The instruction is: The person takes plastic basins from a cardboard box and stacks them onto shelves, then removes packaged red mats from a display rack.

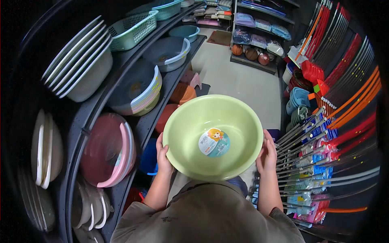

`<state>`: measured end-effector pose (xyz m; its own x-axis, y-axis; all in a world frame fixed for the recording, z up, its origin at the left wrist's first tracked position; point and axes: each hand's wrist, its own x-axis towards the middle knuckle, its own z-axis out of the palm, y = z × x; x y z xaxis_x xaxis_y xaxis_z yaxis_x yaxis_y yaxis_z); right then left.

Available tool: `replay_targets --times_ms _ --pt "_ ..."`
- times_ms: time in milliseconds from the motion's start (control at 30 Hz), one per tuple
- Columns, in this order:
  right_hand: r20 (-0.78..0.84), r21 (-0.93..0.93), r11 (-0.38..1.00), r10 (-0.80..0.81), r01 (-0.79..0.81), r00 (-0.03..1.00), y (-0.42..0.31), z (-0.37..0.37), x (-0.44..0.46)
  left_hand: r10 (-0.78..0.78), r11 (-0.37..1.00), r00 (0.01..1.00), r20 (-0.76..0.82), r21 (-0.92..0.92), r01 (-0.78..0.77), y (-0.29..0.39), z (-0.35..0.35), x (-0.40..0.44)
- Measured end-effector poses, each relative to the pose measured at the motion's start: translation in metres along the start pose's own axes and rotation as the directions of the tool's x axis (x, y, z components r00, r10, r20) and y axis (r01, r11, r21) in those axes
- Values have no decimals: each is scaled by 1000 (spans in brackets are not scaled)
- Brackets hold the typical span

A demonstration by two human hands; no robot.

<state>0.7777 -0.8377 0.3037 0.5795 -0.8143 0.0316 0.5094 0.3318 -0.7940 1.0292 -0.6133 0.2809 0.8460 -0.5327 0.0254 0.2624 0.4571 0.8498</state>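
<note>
A light green plastic basin (184, 137) is held up in front of my body, its open top facing me. On its inner bottom is a round sticker (214, 142) with a cartoon figure with yellow hair. My left hand (163, 156) grips the basin's left side, thumb near the rim and the other fingers partly hidden behind it. At the right side, my right hand (267, 154) holds the basin wall, with its fingers bent against the outside.
Dark shelves on the left carry stacked white basins (87, 67), pink basins (107, 150), blue-rimmed basins (135, 87) and a green basket (133, 32). Mop and broom handles (296, 152) jut out from the right. A shelf with balls (251, 54) stands beyond the aisle floor (231, 81).
</note>
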Motion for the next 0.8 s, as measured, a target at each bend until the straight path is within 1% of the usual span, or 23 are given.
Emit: replay_targets --times_ms 67,100,167,233,300,367,467,533,567,633,667,700,767,800 --pt "-115 42 998 49 -45 992 3 -4 27 -4 1000 1000 -11 12 4 -11 5 21" --pt "-110 38 998 59 -55 992 5 -7 43 3 1000 1000 -16 24 -2 -15 9 33" --pt "-67 150 983 117 -106 991 7 -7 82 28 999 999 -30 33 -27 -23 20 58" --pt "-13 149 978 151 -147 988 -2 3 116 55 997 997 -45 49 -53 -27 33 83" --pt "76 -16 978 209 -209 975 -7 0 153 71 995 991 -113 73 -63 -29 51 107" --pt "127 -17 978 206 -206 970 -12 0 193 102 994 985 -139 47 -96 -33 67 131" --pt "226 38 968 233 -247 946 -23 4 246 182 980 969 -167 107 -165 -41 77 170" --pt "186 19 978 202 -209 962 -28 4 277 172 974 945 -279 190 -122 -44 91 190" --pt "196 15 976 211 -218 958 -30 3 292 178 974 940 -291 189 -126 -48 97 196" --pt "201 17 980 191 -198 961 -33 2 318 246 969 939 -242 39 -244 -56 107 205" --pt "208 7 978 204 -211 956 -34 7 328 267 964 941 -208 35 -265 -57 110 208" --pt "226 23 974 214 -225 950 -37 13 337 269 963 937 -225 36 -267 -58 116 209" --pt "255 32 967 236 -252 938 -34 27 358 323 942 930 -175 150 -299 -52 128 209" --pt "283 24 973 214 -230 935 -30 34 369 311 948 934 -177 127 -292 -50 130 211"
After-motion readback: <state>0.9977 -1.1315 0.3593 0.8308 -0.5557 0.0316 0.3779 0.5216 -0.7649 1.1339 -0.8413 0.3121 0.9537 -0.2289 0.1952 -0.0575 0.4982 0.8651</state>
